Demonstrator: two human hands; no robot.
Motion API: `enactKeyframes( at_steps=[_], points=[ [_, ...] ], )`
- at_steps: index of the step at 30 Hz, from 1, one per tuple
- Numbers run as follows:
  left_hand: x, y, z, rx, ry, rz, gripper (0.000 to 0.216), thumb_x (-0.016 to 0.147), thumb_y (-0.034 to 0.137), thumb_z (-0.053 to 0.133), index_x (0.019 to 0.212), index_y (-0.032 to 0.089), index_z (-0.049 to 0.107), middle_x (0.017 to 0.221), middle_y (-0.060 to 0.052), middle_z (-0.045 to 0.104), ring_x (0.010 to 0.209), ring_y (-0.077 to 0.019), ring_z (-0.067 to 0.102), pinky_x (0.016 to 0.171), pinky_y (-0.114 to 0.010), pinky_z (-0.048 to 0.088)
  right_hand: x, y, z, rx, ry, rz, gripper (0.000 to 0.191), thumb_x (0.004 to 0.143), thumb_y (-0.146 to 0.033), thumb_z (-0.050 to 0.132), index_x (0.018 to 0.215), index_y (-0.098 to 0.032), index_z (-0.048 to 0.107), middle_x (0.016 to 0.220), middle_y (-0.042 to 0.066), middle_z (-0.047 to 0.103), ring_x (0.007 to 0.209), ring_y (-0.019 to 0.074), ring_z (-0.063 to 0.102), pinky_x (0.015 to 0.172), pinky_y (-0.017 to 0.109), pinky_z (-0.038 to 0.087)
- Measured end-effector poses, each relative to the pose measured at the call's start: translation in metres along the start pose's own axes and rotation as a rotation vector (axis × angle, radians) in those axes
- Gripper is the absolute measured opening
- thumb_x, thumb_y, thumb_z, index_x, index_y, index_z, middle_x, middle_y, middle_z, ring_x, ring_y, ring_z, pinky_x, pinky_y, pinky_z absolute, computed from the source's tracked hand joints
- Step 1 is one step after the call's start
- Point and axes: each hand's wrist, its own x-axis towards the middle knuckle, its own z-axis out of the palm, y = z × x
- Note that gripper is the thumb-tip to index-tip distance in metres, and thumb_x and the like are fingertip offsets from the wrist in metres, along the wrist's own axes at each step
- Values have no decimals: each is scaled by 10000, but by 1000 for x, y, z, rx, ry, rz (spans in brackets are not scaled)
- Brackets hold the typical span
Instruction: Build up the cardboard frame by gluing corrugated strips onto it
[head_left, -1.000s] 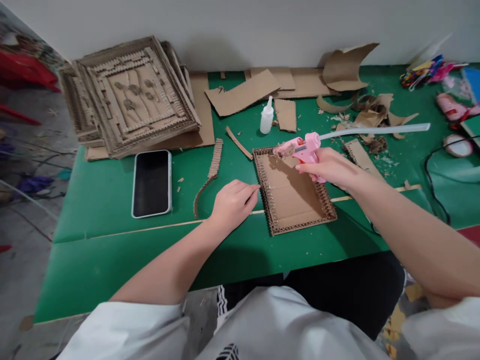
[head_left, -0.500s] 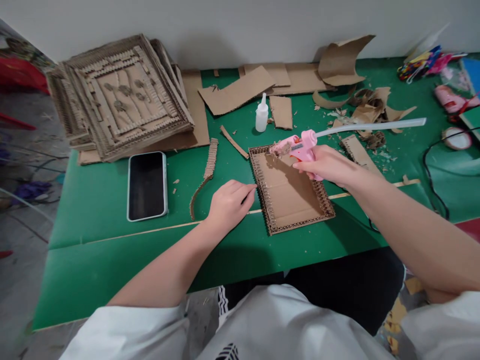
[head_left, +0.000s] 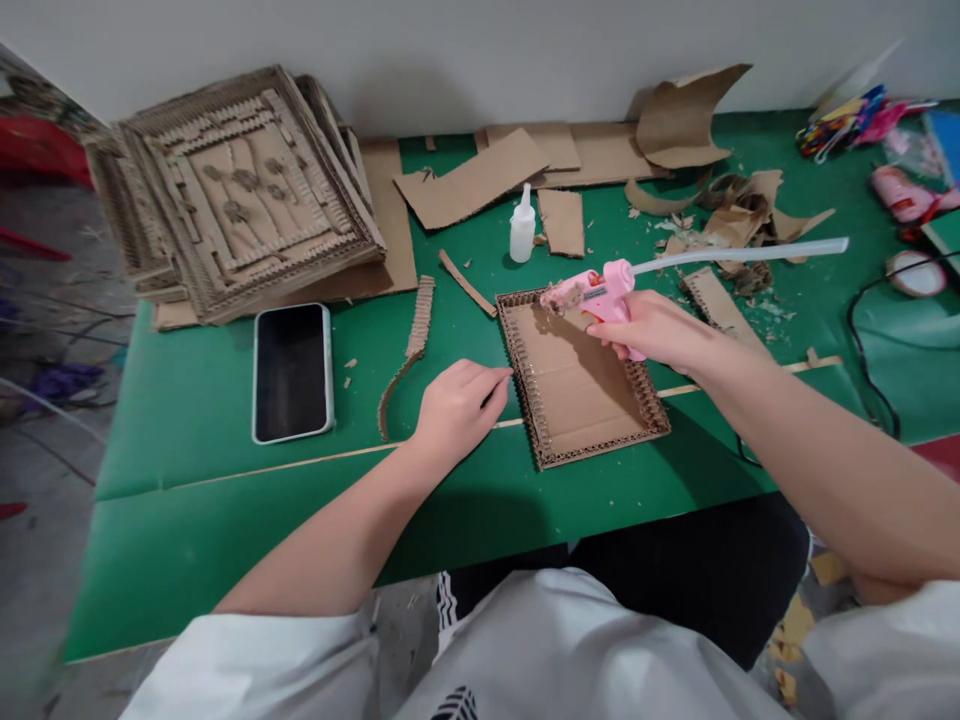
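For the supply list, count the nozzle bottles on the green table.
1: the white nozzle bottle stands upright beyond the cardboard tray. More could hide behind the stacked cardboard frames.

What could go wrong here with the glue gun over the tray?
Bits clumped around the front of the glue gun might drop into the tray. Its long glue stick juts out past the right hand and could snag the scraps. If it's hot, which I can't tell, a slip could burn the left hand at the tray's edge.
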Motion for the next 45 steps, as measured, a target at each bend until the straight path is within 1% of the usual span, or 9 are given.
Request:
enactKeyframes(
  at_steps=[6,12,17,22,29,33,39,42,45],
  points=[
    [0,0,0,13,12,7,212,917,223,499,881,176,702,717,-39,695,678,-153,615,627,-276,511,1,6,-1,-40,6,-9,303,784,-333,591,522,-197,527,496,32,597,443,114,520,467,279,383],
    [1,1,0,6,24,20,203,912,208,504,883,162,700,721,-43,697,678,-153,618,630,-273,513,1,11,-5,-62,14,-12,297,786,-361,581,541,-199,538,507,25,605,453,121,529,485,289,387],
    [1,0,1,-8,11,2,208,917,223,497,885,176,697,726,-42,695,688,-156,618,642,-282,510,0,15,-5,-67,13,-17,340,781,-374,586,498,-203,507,478,18,578,426,112,502,489,290,382],
    [1,0,1,-10,15,2,197,913,217,506,878,177,696,732,-39,697,689,-153,618,651,-278,509,0,18,-5,-36,23,-41,358,784,-350,572,469,-198,495,461,20,555,414,104,477,481,286,369],
    [1,1,1,10,49,35,184,903,188,521,869,145,697,720,-37,699,667,-148,618,626,-264,506,-4,12,-10,-101,21,7,338,786,-348,560,494,-195,485,433,3,507,414,106,467,477,279,345],
    [1,1,2,9,58,41,178,898,182,530,866,137,699,718,-41,699,664,-149,620,625,-264,507,-6,11,-10,-47,27,20,315,784,-330,573,516,-197,475,435,-5,504,405,99,454,474,273,349],
    [1,0,1,22,31,29,188,906,198,519,872,153,698,727,-34,704,672,-146,622,634,-263,512,-7,14,-9,129,71,66,233,759,-306,644,602,-195,512,474,-5,519,412,100,450,437,262,331],
    [2,0,1,18,33,33,183,903,190,524,876,145,699,730,-37,704,673,-147,623,632,-263,513,-8,14,-9,158,52,80,235,768,-270,641,598,-195,497,479,-17,490,419,90,428,433,254,312],
    [2,0,1,12,35,37,181,901,186,526,877,141,699,732,-38,704,674,-148,622,633,-265,514,-8,14,-9,185,34,67,242,762,-259,657,599,-191,492,509,-17,492,443,86,434,433,245,305]
  ],
)
